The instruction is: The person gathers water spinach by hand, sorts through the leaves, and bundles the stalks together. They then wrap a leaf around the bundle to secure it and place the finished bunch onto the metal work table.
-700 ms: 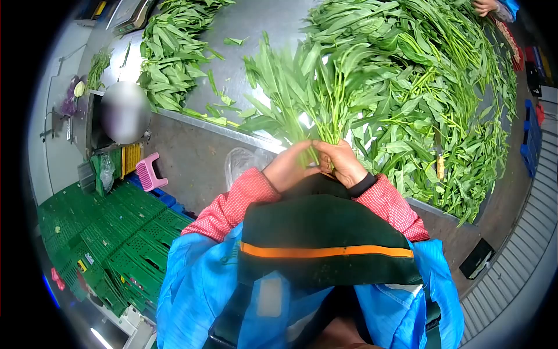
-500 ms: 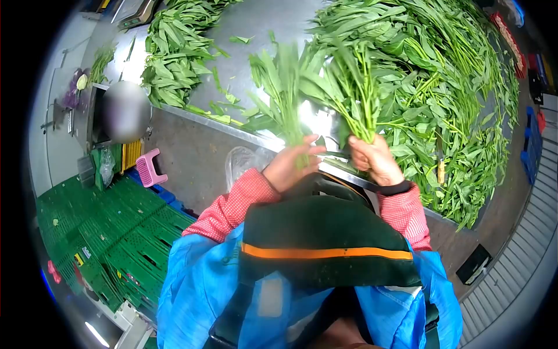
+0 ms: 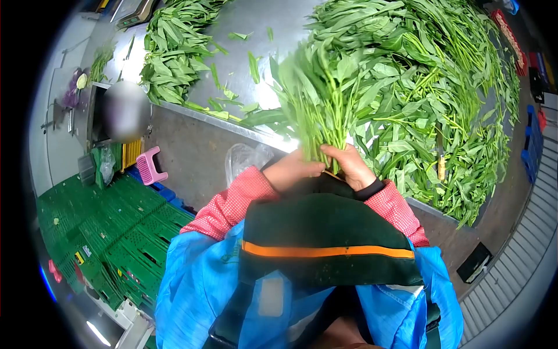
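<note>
In front of my body, both hands meet at the lower stems of a bunch of water spinach (image 3: 326, 99), its long narrow leaves fanning upward. My left hand (image 3: 293, 170) is closed round the stems on the left side, slightly blurred. On the right, my right hand (image 3: 351, 165) grips the stems with its thumb across them. A large heap of loose water spinach (image 3: 407, 75) covers the metal table (image 3: 241, 75) to the right. A knife (image 3: 441, 166) with a light handle lies on that heap.
Another row of water spinach (image 3: 174, 55) lies on the table's left part, with loose leaves beside it. Green plastic crates (image 3: 110, 227) stand at lower left, near a pink stool (image 3: 151, 166). A clear plastic bag (image 3: 247, 158) hangs by the table's front edge.
My hands were apart, each with stems. They have come together, the right moving left, and the two handfuls now form one bunch. My left fingers have closed.
</note>
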The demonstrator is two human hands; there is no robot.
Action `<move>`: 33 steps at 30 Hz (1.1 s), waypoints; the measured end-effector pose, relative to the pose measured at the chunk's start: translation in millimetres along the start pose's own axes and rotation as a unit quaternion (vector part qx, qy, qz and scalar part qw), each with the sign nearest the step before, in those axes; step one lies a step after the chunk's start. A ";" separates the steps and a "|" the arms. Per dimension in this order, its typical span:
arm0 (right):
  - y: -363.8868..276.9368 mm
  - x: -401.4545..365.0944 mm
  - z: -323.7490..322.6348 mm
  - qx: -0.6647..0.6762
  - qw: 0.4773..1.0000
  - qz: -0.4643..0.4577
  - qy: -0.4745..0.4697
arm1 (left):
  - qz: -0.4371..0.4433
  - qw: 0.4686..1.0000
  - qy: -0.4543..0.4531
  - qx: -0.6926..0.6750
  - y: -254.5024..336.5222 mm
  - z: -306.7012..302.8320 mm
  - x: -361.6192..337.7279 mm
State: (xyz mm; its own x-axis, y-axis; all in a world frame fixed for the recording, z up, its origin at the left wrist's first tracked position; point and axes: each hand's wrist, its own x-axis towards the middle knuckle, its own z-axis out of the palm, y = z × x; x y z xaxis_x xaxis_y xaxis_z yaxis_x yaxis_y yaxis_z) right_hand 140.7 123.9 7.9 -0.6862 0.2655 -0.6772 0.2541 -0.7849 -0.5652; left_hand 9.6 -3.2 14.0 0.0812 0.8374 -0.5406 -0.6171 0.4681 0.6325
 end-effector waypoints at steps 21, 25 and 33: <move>-41.1 -28.1 25.0 -0.569 0.760 -0.271 0.158 | -0.033 0.942 -0.023 -0.333 -14.9 -5.0 11.5; -16.7 -1.3 7.6 -0.332 0.914 -0.201 0.120 | -0.024 0.939 -0.030 -0.341 -15.3 -2.8 11.7; 6.8 -16.8 -3.1 -0.615 0.733 -0.263 0.126 | 0.164 0.982 0.007 0.090 -70.9 -34.6 35.3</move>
State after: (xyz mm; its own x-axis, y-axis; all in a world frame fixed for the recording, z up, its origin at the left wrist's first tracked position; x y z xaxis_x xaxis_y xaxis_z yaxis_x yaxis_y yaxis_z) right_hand 156.1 115.9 13.9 -0.8010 0.5670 -0.1922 0.5286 0.5191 -0.6717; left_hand 29.1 -16.6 -69.1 -0.1095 0.9483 -0.2980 -0.4598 0.2174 0.8610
